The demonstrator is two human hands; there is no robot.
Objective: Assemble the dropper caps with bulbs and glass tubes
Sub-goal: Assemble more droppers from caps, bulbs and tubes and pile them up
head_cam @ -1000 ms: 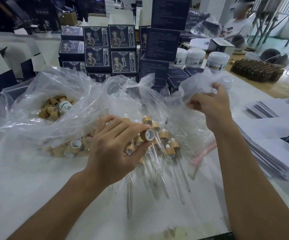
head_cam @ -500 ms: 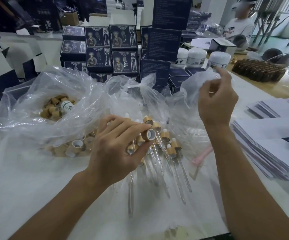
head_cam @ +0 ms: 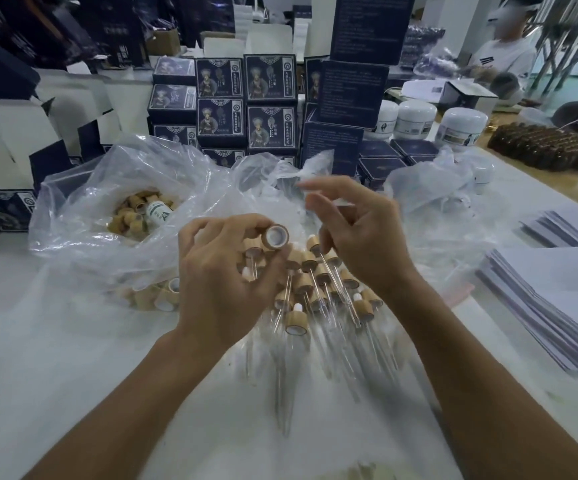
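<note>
left hand (head_cam: 225, 282): I pinch a bamboo dropper cap (head_cam: 275, 236) at fingertips, opening toward me.
right hand (head_cam: 356, 233): pinches a clear glass tube (head_cam: 329, 201), faint.
tip: line tube with cap opening, push straight.
finished droppers (head_cam: 318, 285): piled beneath both hands.

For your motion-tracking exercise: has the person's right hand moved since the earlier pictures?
Yes. The right hand has come down and leftward, away from the white round plastic jars, to beside the bamboo-coloured ring cap that the left hand holds.

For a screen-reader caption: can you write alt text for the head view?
A left hand pinches a bamboo dropper cap while the right hand brings a thin glass tube toward it. Below lie assembled droppers on clear plastic.
</note>
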